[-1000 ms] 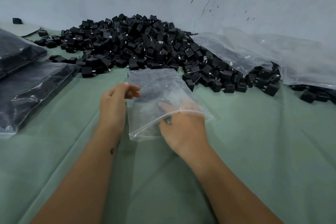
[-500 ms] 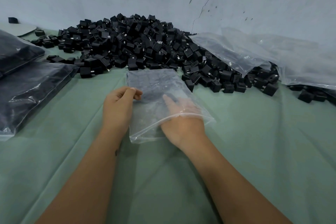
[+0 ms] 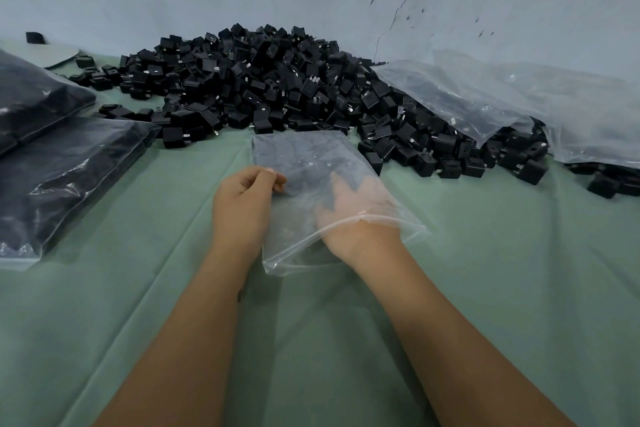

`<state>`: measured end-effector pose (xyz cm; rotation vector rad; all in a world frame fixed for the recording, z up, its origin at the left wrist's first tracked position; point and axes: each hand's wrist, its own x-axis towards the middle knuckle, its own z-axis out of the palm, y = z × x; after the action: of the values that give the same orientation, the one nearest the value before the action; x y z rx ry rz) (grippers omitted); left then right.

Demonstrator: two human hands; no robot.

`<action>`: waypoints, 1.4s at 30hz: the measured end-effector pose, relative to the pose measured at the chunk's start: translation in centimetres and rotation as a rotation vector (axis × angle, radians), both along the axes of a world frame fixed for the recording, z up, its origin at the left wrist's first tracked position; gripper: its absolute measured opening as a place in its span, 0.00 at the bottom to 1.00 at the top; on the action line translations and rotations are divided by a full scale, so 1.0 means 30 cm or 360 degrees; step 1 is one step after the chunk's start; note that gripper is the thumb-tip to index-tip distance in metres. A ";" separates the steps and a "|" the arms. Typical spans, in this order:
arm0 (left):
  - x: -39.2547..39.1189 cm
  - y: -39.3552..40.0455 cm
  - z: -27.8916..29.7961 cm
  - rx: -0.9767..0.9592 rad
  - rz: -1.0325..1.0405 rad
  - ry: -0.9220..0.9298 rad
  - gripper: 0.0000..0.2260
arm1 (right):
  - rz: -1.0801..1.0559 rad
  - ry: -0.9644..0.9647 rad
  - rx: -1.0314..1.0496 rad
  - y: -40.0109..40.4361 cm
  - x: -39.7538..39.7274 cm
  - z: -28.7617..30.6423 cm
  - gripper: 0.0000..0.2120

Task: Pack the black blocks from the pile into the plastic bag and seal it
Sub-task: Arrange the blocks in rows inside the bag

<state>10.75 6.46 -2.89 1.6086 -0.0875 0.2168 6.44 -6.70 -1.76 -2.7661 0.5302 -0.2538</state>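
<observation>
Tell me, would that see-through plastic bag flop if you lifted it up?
Probably yes. The see-through plastic bag looks thin and wrinkly, so it would likely droop. It seems empty apart from the right hand spread inside it, so probably very light. The left hand pinches its edge, perhaps because it slides easily.

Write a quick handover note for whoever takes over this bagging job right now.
Left hand pinches the left edge of the plastic bag. Right hand is inside the bag's mouth, fingers spread, holding nothing. The bag lies on the green cloth in front of the pile of black blocks.
Done: bag opened.
Left: fill it with blocks from the pile, then seal it.
</observation>
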 end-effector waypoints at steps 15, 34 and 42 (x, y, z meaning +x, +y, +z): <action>0.012 -0.006 -0.015 0.0081 0.0020 -0.0004 0.12 | -0.0037 -0.0183 0.0231 -0.027 0.030 -0.022 0.17; 0.005 -0.009 -0.006 0.0136 0.0039 -0.0012 0.13 | 0.0218 0.0000 -0.0022 -0.031 0.018 -0.025 0.18; -0.012 -0.007 0.005 -0.0027 -0.0156 -0.0142 0.12 | 0.0344 -0.0060 -0.0085 -0.025 0.012 -0.052 0.19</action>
<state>10.40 6.24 -2.72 1.5735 -0.2321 0.2128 6.79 -7.46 -3.32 -2.8344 0.2153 -0.2726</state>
